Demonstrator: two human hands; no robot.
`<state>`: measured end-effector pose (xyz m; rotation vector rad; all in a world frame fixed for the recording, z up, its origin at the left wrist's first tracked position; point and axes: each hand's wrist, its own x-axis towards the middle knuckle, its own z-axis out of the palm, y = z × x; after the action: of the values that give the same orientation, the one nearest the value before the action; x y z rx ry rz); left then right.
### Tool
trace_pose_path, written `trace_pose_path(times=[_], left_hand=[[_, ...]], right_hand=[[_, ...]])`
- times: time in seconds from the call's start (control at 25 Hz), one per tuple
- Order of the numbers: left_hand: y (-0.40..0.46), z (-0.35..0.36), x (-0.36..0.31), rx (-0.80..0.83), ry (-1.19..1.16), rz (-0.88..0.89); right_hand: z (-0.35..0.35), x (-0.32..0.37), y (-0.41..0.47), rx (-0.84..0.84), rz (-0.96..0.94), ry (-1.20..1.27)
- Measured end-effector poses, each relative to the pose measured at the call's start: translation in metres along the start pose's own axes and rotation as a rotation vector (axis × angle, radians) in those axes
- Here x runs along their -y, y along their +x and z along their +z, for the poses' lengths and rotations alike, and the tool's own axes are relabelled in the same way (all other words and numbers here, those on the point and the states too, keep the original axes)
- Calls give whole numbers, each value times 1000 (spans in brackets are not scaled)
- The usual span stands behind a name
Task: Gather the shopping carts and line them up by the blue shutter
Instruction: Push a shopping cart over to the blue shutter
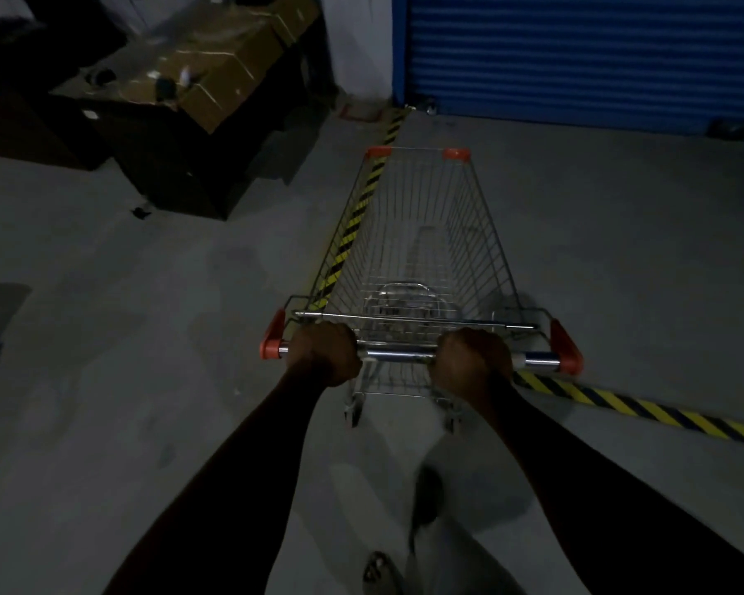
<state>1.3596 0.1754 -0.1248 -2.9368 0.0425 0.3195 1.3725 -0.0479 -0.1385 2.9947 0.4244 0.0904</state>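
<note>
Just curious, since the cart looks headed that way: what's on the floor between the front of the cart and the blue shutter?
In the head view, mostly bare concrete floor separates the cart from the blue shutter; only the yellow-and-black striped strip runs there.

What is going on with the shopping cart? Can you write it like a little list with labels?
cart: one empty wire shopping cart, red corner caps, pointed toward the blue shutter
left hand: grip closed on the cart handle
right hand: grip closed on the same handle
floor: grey concrete, yellow-and-black striped tape running under the cart
left side: cardboard boxes stacked on dark furniture
other carts: none in view
</note>
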Motion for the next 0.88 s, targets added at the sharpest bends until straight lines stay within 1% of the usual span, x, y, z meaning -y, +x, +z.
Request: trace_pose_path(times=[0.04,0.08,0.12,0.16,0.24,0.32,0.4,0.48,0.6,0.72,0.76,0.84,0.88], left_hand=[[28,-5,6,39,-46,-21],[53,-9,11,47,-44,-37],[81,-11,17,9,-9,-27],[107,-16,23,-31,23,5],[159,-28,30,0,-10,3],[207,-40,33,19,-19,-4],[254,-51,38,25,-9,7],[309,-56,45,56,-72,-37],[376,-67,55,4,-63,-24],[435,-77,65,3,-45,14],[454,-79,70,45,-35,32],[489,-78,77,27,5,27],[504,-81,81,-52,28,34]], right_hand=[[0,-2,27,28,32,20],[-2,-5,51,84,58,45],[-5,-8,76,157,73,70],[-6,-12,104,173,77,97],[-4,-24,158,145,85,125],[0,-34,203,106,115,77],[8,-40,243,105,121,24],[11,-49,294,35,122,-5],[8,-60,361,130,101,45],[8,-68,418,94,117,54],[9,-69,438,108,135,69],[9,-72,473,158,167,107],[8,-73,488,176,190,108]])
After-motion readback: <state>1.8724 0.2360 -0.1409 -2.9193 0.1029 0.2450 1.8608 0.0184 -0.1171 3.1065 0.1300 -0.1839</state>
